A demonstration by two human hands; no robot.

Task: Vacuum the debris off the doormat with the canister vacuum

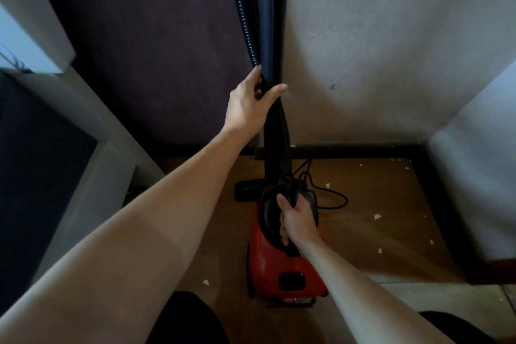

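Both hands are full: left hand [251, 100], arm stretched far and high, wraps the hose [243, 8] and tube [272, 8] together; right hand [297, 220], reaching down, curls tight round the handle [291, 251] of the red vacuum [268, 262], which sits on the brown doormat [363, 246]; white scraps [377, 216] lie to its right. If I lift, the cord [335, 201] looped beside it could snag, I think; two things in one grip might slip, and the tube would topple.

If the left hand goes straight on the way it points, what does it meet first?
The left hand already grips the hose and wand, so those come first. Behind them it would probably reach the pale wall; the depth is unclear.
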